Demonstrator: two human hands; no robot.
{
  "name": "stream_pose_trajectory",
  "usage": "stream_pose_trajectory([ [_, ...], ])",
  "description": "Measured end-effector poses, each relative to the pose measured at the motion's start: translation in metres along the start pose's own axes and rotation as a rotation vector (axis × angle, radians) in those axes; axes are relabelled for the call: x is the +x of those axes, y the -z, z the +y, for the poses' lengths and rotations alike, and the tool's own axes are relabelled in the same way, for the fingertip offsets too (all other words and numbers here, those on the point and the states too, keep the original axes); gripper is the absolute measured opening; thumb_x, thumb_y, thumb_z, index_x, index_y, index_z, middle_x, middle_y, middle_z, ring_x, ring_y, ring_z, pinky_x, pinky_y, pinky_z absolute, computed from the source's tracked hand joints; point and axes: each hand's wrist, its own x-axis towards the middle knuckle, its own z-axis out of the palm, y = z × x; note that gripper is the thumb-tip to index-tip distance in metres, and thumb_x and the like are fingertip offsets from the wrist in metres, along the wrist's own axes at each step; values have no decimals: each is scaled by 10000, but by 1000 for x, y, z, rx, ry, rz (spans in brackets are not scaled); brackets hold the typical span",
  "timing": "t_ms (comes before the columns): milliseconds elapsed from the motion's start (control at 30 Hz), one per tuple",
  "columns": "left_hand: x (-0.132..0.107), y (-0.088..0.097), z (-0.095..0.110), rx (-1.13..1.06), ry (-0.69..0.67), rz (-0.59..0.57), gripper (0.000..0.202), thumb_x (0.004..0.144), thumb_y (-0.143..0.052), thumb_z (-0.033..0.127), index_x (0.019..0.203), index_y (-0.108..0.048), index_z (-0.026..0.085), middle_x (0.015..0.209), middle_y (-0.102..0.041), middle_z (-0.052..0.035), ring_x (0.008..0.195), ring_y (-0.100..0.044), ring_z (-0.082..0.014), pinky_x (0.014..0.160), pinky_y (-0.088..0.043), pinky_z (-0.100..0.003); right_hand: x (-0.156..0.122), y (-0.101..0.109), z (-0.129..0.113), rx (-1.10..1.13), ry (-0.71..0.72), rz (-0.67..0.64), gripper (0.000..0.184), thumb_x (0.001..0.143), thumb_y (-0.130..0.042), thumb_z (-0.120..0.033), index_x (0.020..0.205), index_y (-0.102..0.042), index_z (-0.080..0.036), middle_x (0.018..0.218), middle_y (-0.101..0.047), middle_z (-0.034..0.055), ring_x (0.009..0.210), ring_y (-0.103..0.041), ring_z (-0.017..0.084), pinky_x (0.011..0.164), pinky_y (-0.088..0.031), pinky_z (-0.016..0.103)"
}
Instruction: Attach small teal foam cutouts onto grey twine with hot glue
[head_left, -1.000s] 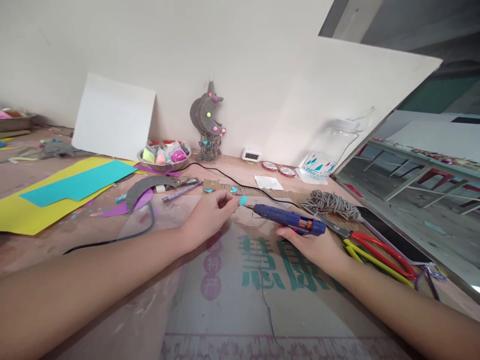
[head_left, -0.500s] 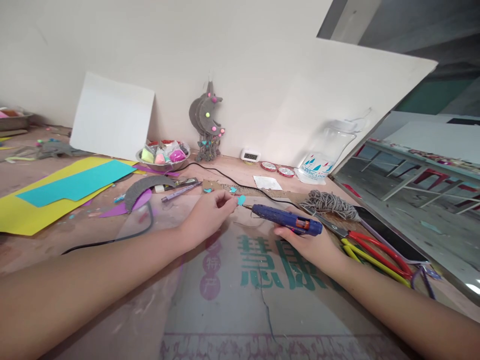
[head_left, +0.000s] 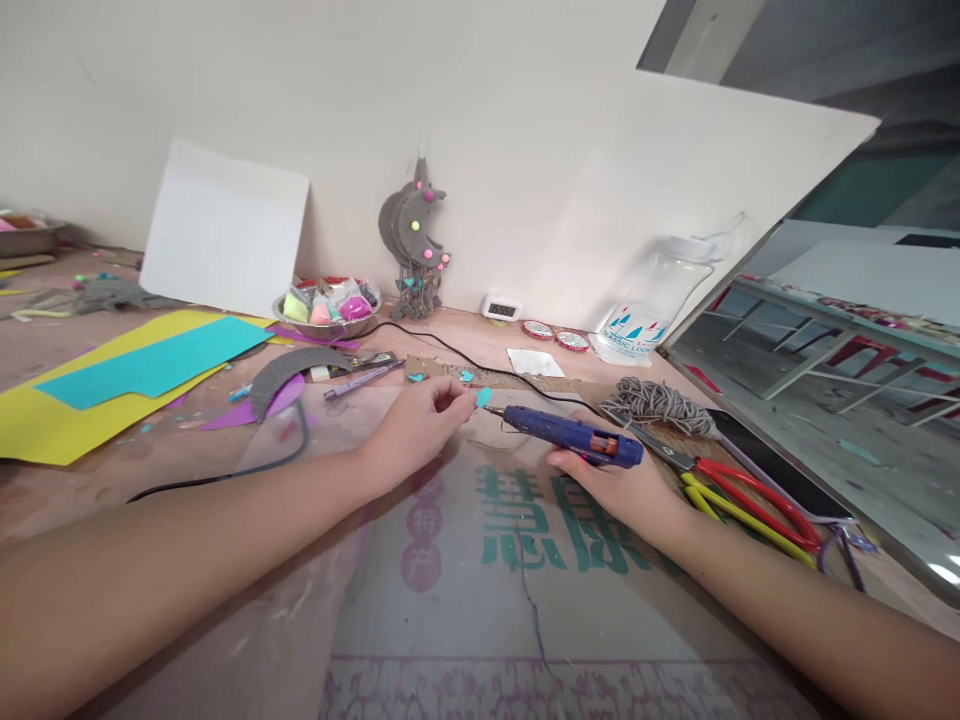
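Note:
Between the thumb and fingertips of my left hand (head_left: 420, 425) is a small turquoise cutout (head_left: 484, 397), perhaps heart-shaped. My right hand (head_left: 611, 485) is wrapped round a dark blue glue gun (head_left: 574, 433), its nozzle pointing left and at or very near the cutout's edge. Whether the tip touches it, I cannot tell. Both hands are above a printed plastic sheet (head_left: 450, 620). Just beyond my left fingers, small turquoise pieces (head_left: 466, 376) lie on a cardboard strip. A grey felt crescent (head_left: 289, 372) rests on purple paper to the left.
Yellow paper (head_left: 45, 430) and turquoise paper (head_left: 157, 365) lie at left. A bowl (head_left: 326, 327) of coloured clay packs stands behind. Red-handled scissors (head_left: 757, 490), grey yarn (head_left: 664, 408) and a phone (head_left: 772, 465) are at right. A plastic jar (head_left: 645, 300) leans near the wall, by a decorated moon hanging (head_left: 416, 235).
Hardly anything differs; the view has shifted very slightly. My left hand keeps its pinch on the cutout, with the glue gun's nozzle still beside it.

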Motion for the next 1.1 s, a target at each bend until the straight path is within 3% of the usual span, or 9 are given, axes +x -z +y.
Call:
stream_pose_trajectory([
  [533, -2, 0, 2, 2, 4, -9, 233, 802, -476, 345, 641, -460, 177, 583, -409, 54, 508, -350, -80, 491, -276, -216, 0, 0, 2, -9, 18, -4, 237, 764, -594, -439, 729, -504, -222, 650, -525, -11, 628, -531, 159, 570, -451, 254],
  [1100, -4, 1, 6, 19, -1, -1, 211, 796, -480, 336, 656, -484, 178, 604, -445, 46, 550, -410, -94, 525, -312, -217, 0, 0, -3, -13, -55, 8, 239, 734, -595, -460, 712, -512, -237, 648, -595, 0, 651, -590, 192, 588, -499, 297],
])
